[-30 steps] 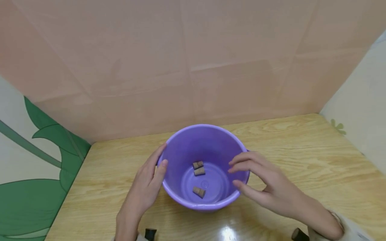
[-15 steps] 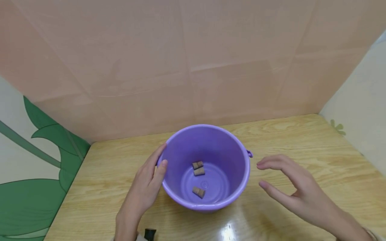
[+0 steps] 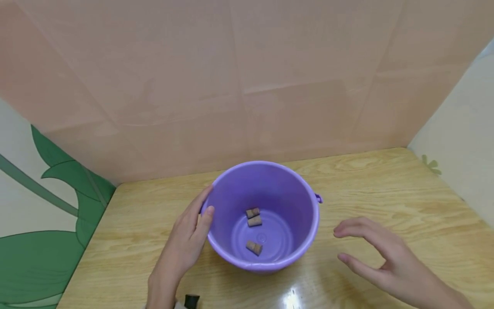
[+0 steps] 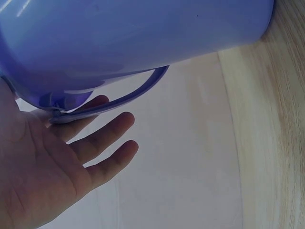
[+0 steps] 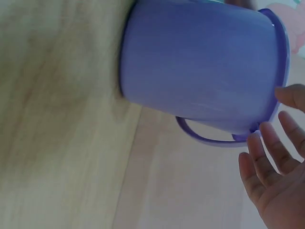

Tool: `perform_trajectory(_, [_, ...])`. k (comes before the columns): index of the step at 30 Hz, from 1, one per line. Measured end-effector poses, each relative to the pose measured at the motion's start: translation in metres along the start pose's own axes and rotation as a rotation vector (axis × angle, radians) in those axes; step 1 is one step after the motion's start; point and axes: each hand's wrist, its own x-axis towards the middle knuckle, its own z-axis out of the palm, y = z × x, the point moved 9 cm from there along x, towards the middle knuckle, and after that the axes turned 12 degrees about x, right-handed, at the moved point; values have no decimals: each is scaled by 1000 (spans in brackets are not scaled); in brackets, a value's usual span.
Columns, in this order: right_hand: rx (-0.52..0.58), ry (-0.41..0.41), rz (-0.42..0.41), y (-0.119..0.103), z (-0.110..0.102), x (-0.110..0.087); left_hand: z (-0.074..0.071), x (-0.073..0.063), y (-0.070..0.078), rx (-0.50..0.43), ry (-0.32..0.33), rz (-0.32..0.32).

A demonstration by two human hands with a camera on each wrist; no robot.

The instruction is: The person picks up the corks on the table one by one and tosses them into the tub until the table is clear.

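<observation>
A purple plastic bucket (image 3: 266,182) stands upright on the table, its mouth facing me. On its bottom lie three short brown pieces that look like corks: two side by side (image 3: 254,221) and one nearer me (image 3: 254,247). My left hand (image 3: 185,240) holds the bucket's left rim, thumb over the edge and the other fingers along the outside. In the left wrist view, the bucket's handle (image 4: 131,97) hangs down behind, crossing those fingers. To the right of the bucket, apart from it, my right hand (image 3: 386,262) hovers with nothing in it, fingers loosely bent.
The wood-grain table (image 3: 146,214) meets a pinkish covered wall (image 3: 185,107) behind the bucket. White side panels stand at both edges, the left one bearing a green leaf pattern (image 3: 38,266). A small black object (image 3: 191,301) shows beside my left wrist.
My right hand has drawn out of the bucket's mouth, to the right and then slightly toward me. The left hand, bucket and brown pieces have stayed in place.
</observation>
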Motion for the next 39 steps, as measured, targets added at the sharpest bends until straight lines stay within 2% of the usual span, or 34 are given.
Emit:
perform_trajectory(3, [8,-34,-11,-1,6,-8,0,-1,0,-1,-3,-2])
perform_trajectory(10, [-50,-126,62,10,18,-32,1,-2,-1,-1,-9,-10])
perform_trajectory(17, [-48,-161,67,13,21,-40,-1,0,-1,-7,5,-1])
perform_trajectory(23, [-77,-226,127,20,22,-51,-4,2,1,-10,18,18])
perform_trajectory(27, [11,-271,79,21,27,-63,-4,2,2,-11,20,27])
perform_trajectory(31, [122,-334,-12,19,39,-76,-3,2,2,-16,16,26])
perform_trajectory(35, [89,-379,-67,15,52,-88,-1,1,1,-12,8,20])
perform_trajectory(39, [5,-379,-87,11,66,-101,0,0,1,-15,4,15])
